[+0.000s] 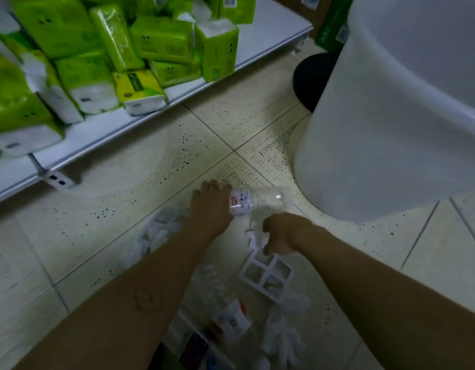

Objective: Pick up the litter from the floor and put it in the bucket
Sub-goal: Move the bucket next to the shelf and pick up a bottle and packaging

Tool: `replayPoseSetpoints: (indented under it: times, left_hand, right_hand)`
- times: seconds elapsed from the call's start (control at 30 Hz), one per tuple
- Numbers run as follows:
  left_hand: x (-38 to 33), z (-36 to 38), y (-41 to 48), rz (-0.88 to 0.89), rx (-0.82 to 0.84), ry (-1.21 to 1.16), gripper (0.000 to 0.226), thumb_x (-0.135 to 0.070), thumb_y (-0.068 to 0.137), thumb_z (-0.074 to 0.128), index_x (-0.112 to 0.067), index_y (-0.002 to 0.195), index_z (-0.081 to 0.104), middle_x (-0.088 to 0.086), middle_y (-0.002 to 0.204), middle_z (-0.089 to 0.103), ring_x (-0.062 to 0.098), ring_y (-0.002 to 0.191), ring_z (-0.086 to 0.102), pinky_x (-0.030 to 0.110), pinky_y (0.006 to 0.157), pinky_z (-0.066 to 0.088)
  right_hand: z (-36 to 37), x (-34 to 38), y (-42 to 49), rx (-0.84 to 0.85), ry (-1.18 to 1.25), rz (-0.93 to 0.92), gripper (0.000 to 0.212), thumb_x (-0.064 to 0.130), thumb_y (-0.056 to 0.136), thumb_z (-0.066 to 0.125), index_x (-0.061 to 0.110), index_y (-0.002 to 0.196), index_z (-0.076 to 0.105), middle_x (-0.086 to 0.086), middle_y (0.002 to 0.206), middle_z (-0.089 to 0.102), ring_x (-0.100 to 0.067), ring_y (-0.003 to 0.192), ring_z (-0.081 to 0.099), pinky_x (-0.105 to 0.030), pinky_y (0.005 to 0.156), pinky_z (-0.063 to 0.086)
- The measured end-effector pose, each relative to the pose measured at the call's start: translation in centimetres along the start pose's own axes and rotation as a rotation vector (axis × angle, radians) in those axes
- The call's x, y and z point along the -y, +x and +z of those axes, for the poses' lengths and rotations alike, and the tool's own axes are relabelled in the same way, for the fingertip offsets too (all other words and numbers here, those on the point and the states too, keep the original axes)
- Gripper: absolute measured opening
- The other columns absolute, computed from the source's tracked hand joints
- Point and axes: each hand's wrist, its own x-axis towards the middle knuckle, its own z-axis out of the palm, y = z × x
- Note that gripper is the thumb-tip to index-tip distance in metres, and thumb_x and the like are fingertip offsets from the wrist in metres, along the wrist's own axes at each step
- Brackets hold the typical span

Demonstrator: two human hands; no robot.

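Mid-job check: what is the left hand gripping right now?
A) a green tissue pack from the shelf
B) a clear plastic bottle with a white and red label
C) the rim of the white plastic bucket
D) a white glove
B: the left hand curls round the clear plastic bottle, held sideways near the white plastic bucket; the right hand pinches a white gridded plastic tray.

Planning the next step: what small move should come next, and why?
Probably lift both hands toward the white bucket close on the right: the left hand grips the clear bottle down at the floor, and the right hand pinches white packaging.
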Motion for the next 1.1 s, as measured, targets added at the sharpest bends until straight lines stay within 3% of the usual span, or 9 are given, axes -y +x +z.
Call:
replayPoseSetpoints:
  times: [0.13, 0.23, 0.33, 0.47, 0.63, 0.73, 0.87, 1.0, 1.1]
  left_hand:
    - [0.4, 0.9, -0.2, -0.101, -0.015, -0.127, 0.074, -0.048, 0.071, 0.07, -0.018, 0.131, 0.039, 0.019, 0.132, 0.045, 0.036, 0.118, 0.046, 0.046, 0.096, 0.037]
    - [0.3, 0.5, -0.7, -0.158, -0.047, -0.222, 0.075, -0.053, 0.066, 0.073, -0.018, 0.126, 0.044, 0.014, 0.123, 0.051, 0.033, 0.111, 0.052, 0.043, 0.09, 0.04]
    - [0.5, -0.5, -1.2, -0.159, -0.11, -0.243, 0.07, -0.055, 0.063, 0.072, -0.02, 0.119, 0.048, 0.011, 0.116, 0.057, 0.031, 0.105, 0.055, 0.04, 0.085, 0.041]
    - [1.3, -2.1, -2.0, -0.177, -0.164, -0.269, 0.069, -0.054, 0.062, 0.073, -0.019, 0.118, 0.052, 0.011, 0.113, 0.06, 0.031, 0.103, 0.055, 0.04, 0.084, 0.042]
    - [2.0, -4.3, -3.5, -0.243, -0.22, -0.397, 0.068, -0.055, 0.065, 0.073, -0.02, 0.12, 0.054, 0.01, 0.113, 0.061, 0.031, 0.103, 0.055, 0.041, 0.086, 0.046]
    - [2.3, -6.5, -4.0, -0.309, -0.341, -0.508, 0.068, -0.055, 0.068, 0.072, -0.019, 0.123, 0.053, 0.011, 0.116, 0.06, 0.031, 0.105, 0.055, 0.042, 0.088, 0.046]
    - [2.6, -11.2, -4.0, -0.334, -0.513, -0.686, 0.066, -0.054, 0.068, 0.072, -0.024, 0.123, 0.052, 0.006, 0.116, 0.061, 0.028, 0.106, 0.057, 0.043, 0.088, 0.048]
    - [2.4, -17.7, -3.3, -0.256, -0.695, -0.817, 0.059, -0.051, 0.069, 0.072, -0.028, 0.12, 0.052, -0.004, 0.106, 0.065, 0.022, 0.096, 0.061, 0.036, 0.077, 0.049]
    - [2.5, -22.8, -3.1, -0.179, -0.786, -0.803, 0.056, -0.052, 0.071, 0.07, -0.032, 0.119, 0.051, -0.01, 0.098, 0.061, 0.017, 0.085, 0.059, 0.029, 0.067, 0.041]
  right_hand:
    - [4.3, -1.0, 1.6, -0.241, 0.099, 0.007, 0.078, 0.043, 0.082, 0.063, 0.033, 0.146, 0.02, -0.013, 0.134, 0.044, -0.03, 0.115, 0.054, -0.044, 0.09, 0.05]
    - [5.0, -1.4, 2.9, -0.319, 0.121, -0.012, 0.076, 0.046, 0.084, 0.057, 0.039, 0.146, 0.014, -0.016, 0.137, 0.038, -0.03, 0.111, 0.056, -0.041, 0.083, 0.053]
    - [5.1, -1.0, 3.7, -0.366, 0.08, -0.056, 0.063, 0.045, 0.085, 0.055, 0.036, 0.141, 0.028, -0.014, 0.136, 0.043, -0.028, 0.108, 0.057, -0.038, 0.081, 0.052]
    - [5.1, -0.3, 4.2, -0.381, 0.026, -0.043, 0.046, 0.028, 0.091, 0.054, 0.022, 0.134, 0.043, -0.015, 0.136, 0.045, -0.03, 0.112, 0.056, -0.04, 0.087, 0.051]
    - [3.7, -0.4, 3.7, -0.351, 0.279, -0.051, 0.025, 0.017, 0.089, 0.056, 0.015, 0.114, 0.062, -0.007, 0.117, 0.063, -0.021, 0.104, 0.059, -0.029, 0.087, 0.048]
    - [0.5, 0.1, 1.9, -0.551, 0.426, -0.113, 0.022, 0.028, 0.09, 0.057, 0.014, 0.106, 0.06, -0.009, 0.101, 0.067, -0.022, 0.087, 0.06, -0.026, 0.069, 0.044]
    - [-5.7, 1.6, -1.8, -0.783, 0.596, -0.179, 0.021, 0.032, 0.087, 0.06, 0.014, 0.099, 0.057, -0.008, 0.089, 0.067, -0.022, 0.073, 0.061, -0.031, 0.064, 0.05]
    - [-11.9, 1.8, -7.1, -0.952, 0.552, -0.272, 0.017, 0.036, 0.084, 0.064, 0.021, 0.091, 0.062, -0.002, 0.085, 0.067, -0.02, 0.072, 0.061, -0.031, 0.062, 0.049]
    - [-16.7, 0.8, -12.1, -1.04, 0.377, -0.314, 0.013, 0.036, 0.081, 0.067, 0.025, 0.087, 0.068, 0.003, 0.089, 0.067, -0.016, 0.079, 0.062, -0.031, 0.067, 0.051]
